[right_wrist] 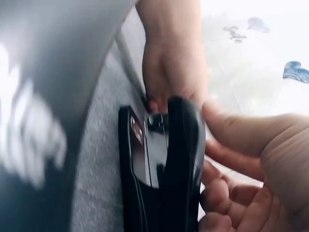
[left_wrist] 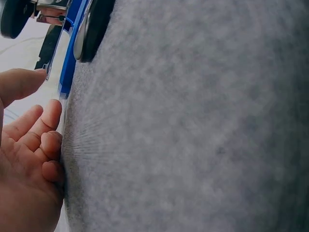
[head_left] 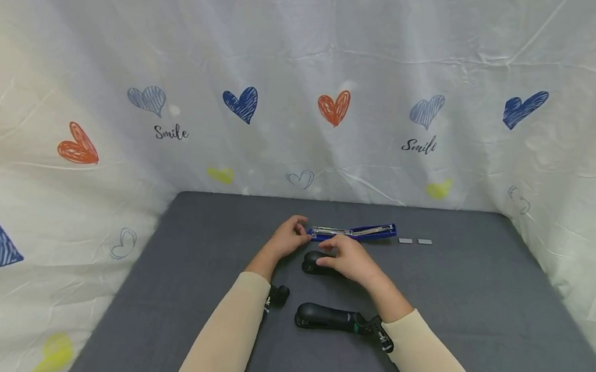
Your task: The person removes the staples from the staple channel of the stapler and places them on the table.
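A blue stapler [head_left: 378, 233] lies opened out on the grey table, its metal magazine showing. At its left end is my left hand [head_left: 287, 239]; in the left wrist view the thumb [left_wrist: 26, 83] is beside the blue end and the other fingers are loosely bent, holding nothing. My right hand [head_left: 352, 261] hovers over a black stapler [head_left: 311, 263] just in front of the blue one. Seen from the right wrist, thumb and bent fingers lie beside the black stapler's upper arm [right_wrist: 186, 140], not wrapped round it; contact is unclear.
Nearer the person lies a second black stapler [head_left: 324, 316], close to the right wrist's camera. Two small staple strips [head_left: 405, 240] lie right of the blue stapler. A white curtain [head_left: 280, 149] printed with hearts hangs behind the table [head_left: 477, 317].
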A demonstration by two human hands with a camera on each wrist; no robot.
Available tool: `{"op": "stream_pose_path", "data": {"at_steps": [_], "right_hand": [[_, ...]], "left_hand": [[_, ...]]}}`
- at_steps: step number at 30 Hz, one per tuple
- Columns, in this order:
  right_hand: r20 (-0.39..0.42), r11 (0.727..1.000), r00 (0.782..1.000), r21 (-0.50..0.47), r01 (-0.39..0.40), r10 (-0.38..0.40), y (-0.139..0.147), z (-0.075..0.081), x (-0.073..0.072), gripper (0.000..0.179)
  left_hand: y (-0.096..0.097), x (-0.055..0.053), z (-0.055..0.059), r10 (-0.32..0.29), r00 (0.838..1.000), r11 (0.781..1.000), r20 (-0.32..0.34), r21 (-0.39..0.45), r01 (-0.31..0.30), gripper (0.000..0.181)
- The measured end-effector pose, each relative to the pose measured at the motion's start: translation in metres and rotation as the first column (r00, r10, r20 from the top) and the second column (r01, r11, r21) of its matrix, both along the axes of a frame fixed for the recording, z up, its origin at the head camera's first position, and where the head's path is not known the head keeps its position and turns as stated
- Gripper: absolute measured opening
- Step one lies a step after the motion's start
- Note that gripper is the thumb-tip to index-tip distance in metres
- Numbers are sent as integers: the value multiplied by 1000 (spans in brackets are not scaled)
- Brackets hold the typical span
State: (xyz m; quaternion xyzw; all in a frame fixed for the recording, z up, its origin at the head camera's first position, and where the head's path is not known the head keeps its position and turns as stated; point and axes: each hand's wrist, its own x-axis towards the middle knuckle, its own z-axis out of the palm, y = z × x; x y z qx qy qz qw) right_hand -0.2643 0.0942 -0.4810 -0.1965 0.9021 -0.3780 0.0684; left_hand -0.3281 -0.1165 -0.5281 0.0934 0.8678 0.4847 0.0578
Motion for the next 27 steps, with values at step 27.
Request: {"op": "stream_pose_path", "data": {"at_steps": [27], "right_hand": [[2,985,1000,173,-22,22,-14,1,1,29]], "left_hand": [[-19,59,1,-298,953,930,-61,-242,276,41]]}}
